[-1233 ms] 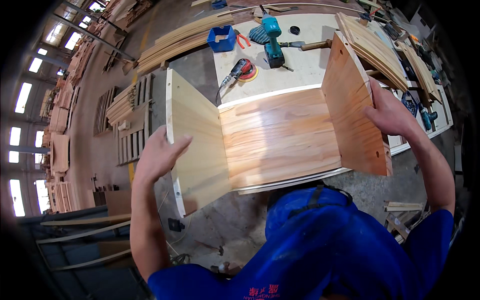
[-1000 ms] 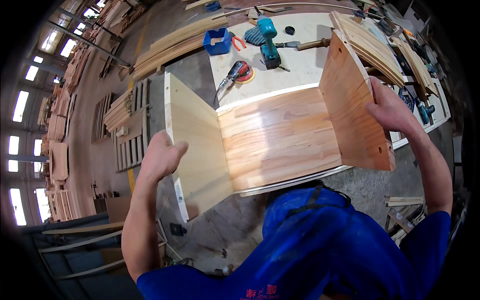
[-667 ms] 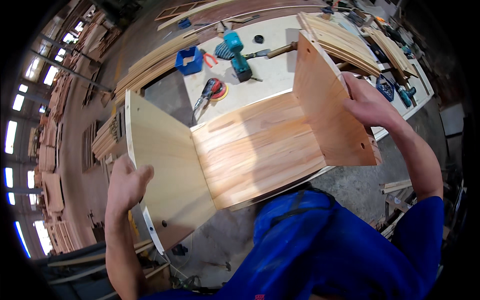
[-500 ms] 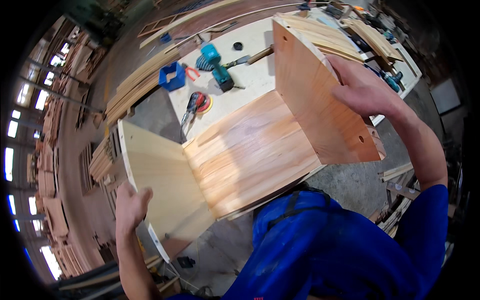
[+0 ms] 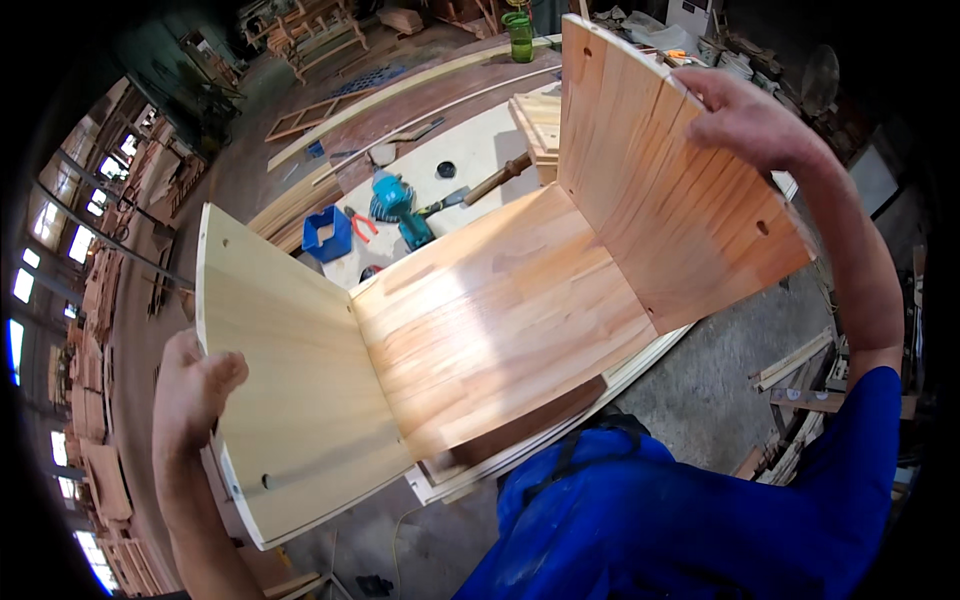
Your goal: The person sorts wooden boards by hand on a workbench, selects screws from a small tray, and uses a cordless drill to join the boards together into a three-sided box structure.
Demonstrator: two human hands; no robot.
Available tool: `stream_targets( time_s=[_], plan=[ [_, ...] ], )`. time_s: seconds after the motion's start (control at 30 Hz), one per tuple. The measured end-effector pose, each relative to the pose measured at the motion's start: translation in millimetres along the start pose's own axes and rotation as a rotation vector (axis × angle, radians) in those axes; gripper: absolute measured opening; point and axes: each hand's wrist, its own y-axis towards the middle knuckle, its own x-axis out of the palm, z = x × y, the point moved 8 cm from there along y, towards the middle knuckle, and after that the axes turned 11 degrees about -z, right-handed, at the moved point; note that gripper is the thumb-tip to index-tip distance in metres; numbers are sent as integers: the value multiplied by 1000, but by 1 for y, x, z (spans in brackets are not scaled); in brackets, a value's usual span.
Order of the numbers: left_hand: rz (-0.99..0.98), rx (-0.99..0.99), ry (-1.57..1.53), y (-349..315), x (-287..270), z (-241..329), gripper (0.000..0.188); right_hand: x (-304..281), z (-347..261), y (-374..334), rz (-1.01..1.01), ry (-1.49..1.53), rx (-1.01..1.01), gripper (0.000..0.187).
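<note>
A three-sided wooden box frame (image 5: 510, 330) is held in front of my body. It has a flat middle panel and two side panels that rise from its ends. My left hand (image 5: 198, 392) grips the outer edge of the pale left panel (image 5: 310, 400), thumb on the inner face. On the other side, my right hand (image 5: 745, 122) is closed over the top edge of the redder right panel (image 5: 650, 190). Small round holes show near the corners of both side panels. Below the near edge of the middle panel, a pale-edged board (image 5: 640, 365) is partly visible.
Behind the frame, a pale worktable (image 5: 400, 175) bears a teal power tool (image 5: 398, 205), red-handled pliers (image 5: 360, 224), a blue bin (image 5: 327, 234), a wooden-handled tool (image 5: 497, 178) and a dark round cap (image 5: 446, 170). Stacked boards (image 5: 540, 125) lie behind the right panel. Timber offcuts (image 5: 797, 360) lie at right.
Both hands have lifted the frame closer and spread wider apart, my left hand moving left and slightly up. The frame now covers most of the red sander, and a board edge shows underneath.
</note>
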Motion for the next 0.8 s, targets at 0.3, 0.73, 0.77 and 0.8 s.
stream_targets(
  time_s=[0.3,0.73,0.77,0.8],
  plan=[
    [6,72,229,126,50,157,11,-152,79,24,-5,56,60,38],
    [7,79,215,377,179,290,16,-294,306,170,164,-150,114,30],
    [19,61,243,391,183,294,17,-300,328,183,158,-117,147,30],
    [32,43,270,403,188,298,19,-307,345,194,151,-84,179,30]
  ],
)
